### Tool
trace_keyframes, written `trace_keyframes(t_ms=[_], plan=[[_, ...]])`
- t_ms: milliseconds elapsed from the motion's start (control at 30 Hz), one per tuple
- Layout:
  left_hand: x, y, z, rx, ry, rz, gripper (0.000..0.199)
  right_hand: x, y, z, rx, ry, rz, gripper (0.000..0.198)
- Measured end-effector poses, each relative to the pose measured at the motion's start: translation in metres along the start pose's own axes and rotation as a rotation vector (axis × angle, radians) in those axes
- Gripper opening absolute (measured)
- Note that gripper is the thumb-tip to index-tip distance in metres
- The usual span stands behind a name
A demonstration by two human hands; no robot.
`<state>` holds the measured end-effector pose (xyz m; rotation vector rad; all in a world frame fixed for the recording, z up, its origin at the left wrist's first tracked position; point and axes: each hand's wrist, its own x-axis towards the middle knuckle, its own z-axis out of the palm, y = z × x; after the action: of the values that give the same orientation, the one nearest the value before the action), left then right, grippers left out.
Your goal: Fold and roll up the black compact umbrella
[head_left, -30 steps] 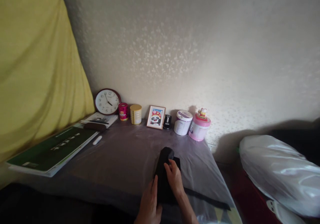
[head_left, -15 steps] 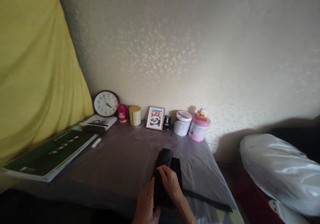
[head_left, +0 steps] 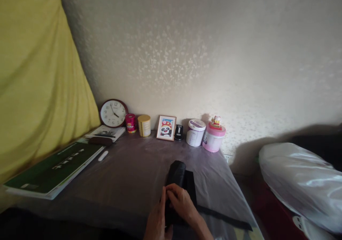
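Note:
A rolled black fabric bundle [head_left: 176, 172] lies on the table in front of me, its far end rounded. A flat black flap shows along its right side, and a black strap [head_left: 227, 216] runs off to the right. My left hand [head_left: 157, 215] grips the bundle's left side, thumb near its close end. Over the top lies my right hand [head_left: 181, 201], fingers curled on the fabric and fingertips touching my left fingers. Both hands are closed on the bundle, and part of it is hidden under them.
Along the wall stand a clock [head_left: 114, 113], a red can [head_left: 130, 123], a yellow can [head_left: 144, 126], a panda picture frame [head_left: 166, 127] and two tubs [head_left: 196, 134]. A green book [head_left: 50, 168] lies left. Beyond the table's right edge sits a plastic-wrapped bundle [head_left: 299, 179].
My right hand has slid slightly toward me and left along the bundle, its fingertips meeting my left hand's. The view has shifted a little.

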<state>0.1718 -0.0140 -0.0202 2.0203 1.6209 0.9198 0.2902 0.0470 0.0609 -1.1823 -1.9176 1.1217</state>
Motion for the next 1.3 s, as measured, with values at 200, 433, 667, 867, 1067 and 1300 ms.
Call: trace_keyframes(t_ms=[200,433,667,867,1067,1300], plan=[[-0.002,-0.015,0.015,0.01,0.041,-0.022,0.099,-0.005,-0.001,0.001,0.001,0.033,0.014,0.017],[-0.005,-0.023,0.022,0.031,0.059,-0.019,0.085,-0.004,-0.003,0.0,-0.056,0.054,-0.111,0.019],[-0.002,-0.021,0.016,0.044,-0.036,-0.066,0.088,0.017,0.015,-0.006,-0.446,0.161,-0.384,0.023],[-0.001,-0.022,0.013,0.069,-0.098,-0.063,0.086,0.048,0.03,-0.009,-0.555,0.14,-0.34,0.029],[0.003,-0.008,0.0,0.081,-0.147,-0.136,0.088,0.08,0.042,-0.016,-0.543,0.173,-0.278,0.032],[0.001,0.007,-0.009,0.078,-0.1,-0.156,0.084,0.092,0.063,-0.039,-0.327,0.448,-0.04,0.03]])
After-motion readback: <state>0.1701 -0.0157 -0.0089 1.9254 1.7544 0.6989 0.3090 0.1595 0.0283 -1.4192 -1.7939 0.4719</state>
